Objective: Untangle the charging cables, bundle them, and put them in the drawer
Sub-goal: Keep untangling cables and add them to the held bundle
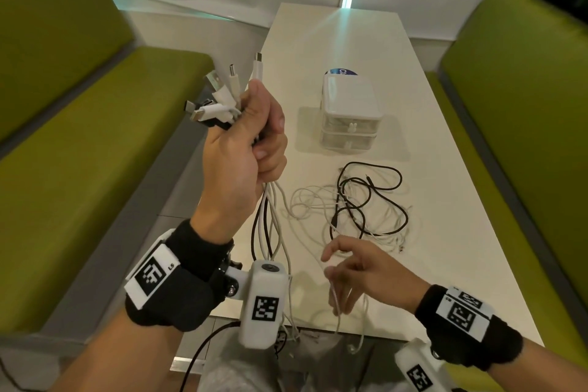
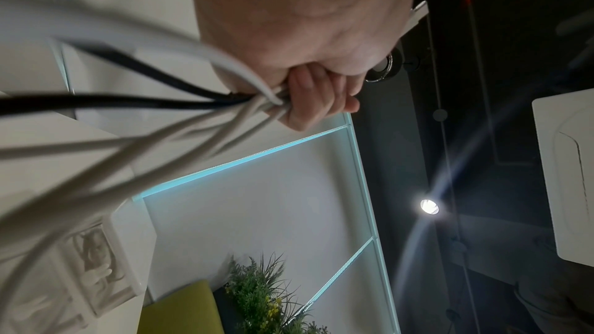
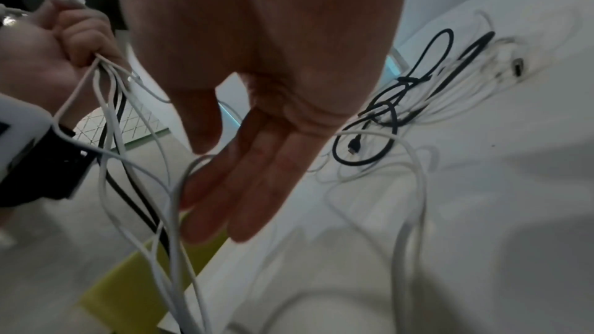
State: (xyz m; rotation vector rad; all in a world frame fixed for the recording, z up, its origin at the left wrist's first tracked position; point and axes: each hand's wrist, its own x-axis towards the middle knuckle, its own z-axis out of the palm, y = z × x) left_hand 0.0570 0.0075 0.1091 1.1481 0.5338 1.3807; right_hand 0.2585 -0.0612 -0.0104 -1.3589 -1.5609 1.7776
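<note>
My left hand is raised over the table's left edge and grips a bunch of charging cables. Their white and black plugs fan out above the fist. In the left wrist view the cables stream out from the curled fingers. My right hand hovers low near the table's front edge with its fingers straight and loose; a thin white cable loops against the index finger. The remaining tangle of black and white cable lies on the table. Behind it stands the white two-drawer box, both drawers closed.
The white table is narrow and runs away from me. Green benches flank it on the left and right. A blue round label lies behind the drawer box. Some cable hangs over the front edge.
</note>
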